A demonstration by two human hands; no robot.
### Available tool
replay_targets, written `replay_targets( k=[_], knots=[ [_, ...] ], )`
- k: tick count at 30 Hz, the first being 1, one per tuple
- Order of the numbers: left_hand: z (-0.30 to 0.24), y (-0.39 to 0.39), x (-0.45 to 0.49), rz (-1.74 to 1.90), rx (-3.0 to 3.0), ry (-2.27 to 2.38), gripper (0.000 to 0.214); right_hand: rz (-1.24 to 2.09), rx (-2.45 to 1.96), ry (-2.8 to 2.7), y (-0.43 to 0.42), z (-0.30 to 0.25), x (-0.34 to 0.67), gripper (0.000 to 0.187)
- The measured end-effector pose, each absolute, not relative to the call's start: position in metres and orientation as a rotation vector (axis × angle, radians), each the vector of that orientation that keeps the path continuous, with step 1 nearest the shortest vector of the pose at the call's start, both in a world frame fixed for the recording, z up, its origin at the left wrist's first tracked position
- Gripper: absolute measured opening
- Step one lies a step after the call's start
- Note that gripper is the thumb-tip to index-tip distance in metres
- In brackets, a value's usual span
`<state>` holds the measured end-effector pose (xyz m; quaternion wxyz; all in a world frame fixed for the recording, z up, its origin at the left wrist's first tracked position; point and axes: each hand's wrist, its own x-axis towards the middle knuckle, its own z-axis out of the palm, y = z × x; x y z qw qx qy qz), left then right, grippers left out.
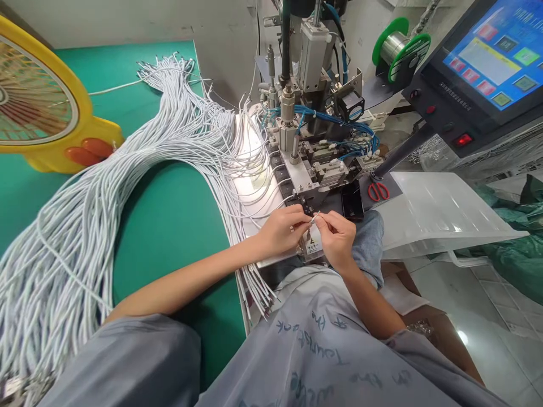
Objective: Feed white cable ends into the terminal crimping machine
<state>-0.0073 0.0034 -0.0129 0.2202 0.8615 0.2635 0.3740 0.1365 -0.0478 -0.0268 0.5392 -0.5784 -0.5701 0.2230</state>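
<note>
Fingertips of my left hand (285, 230) pinch a thin white cable (314, 218) just in front of the machine. My right hand (337, 236) meets it there, thumb and forefinger closed on the tip of the same cable. The two hands nearly touch; the fine detail of the cable end is too small to make out. Right behind them stands the machine (292, 150), with several white cables lying in the slots along its left side. A large bundle of white cables (139, 152) spreads over the green table (169, 226) to the left of my left hand.
A yellow fan (99, 138) stands at the left. Red-handled scissors (378, 191) and a small black bin (352, 200) sit right of the machine. A wire spool (399, 48) and a touchscreen (492, 62) rise at the upper right. A white tray (441, 209) lies below the screen.
</note>
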Motion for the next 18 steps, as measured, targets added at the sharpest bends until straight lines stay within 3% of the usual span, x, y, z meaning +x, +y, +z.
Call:
replay_targets(
  k=[3,6,9,18],
  knots=[
    [-0.012,0.008,-0.011,1.011,2.775,0.685,0.023,0.363,-1.404,-1.573,-0.047,-0.021,0.143,0.024],
    [-0.012,0.011,-0.013,0.986,2.992,0.596,0.024,0.476,-1.376,-1.679,-0.042,-0.015,0.152,0.028],
    [-0.014,0.009,-0.012,0.959,2.78,0.673,0.023,0.629,-1.316,-1.647,-0.038,-0.014,0.156,0.027],
    [-0.01,0.004,-0.005,0.941,2.013,0.749,0.011,0.64,-1.271,-1.285,-0.041,-0.029,0.137,0.021]
  ],
)
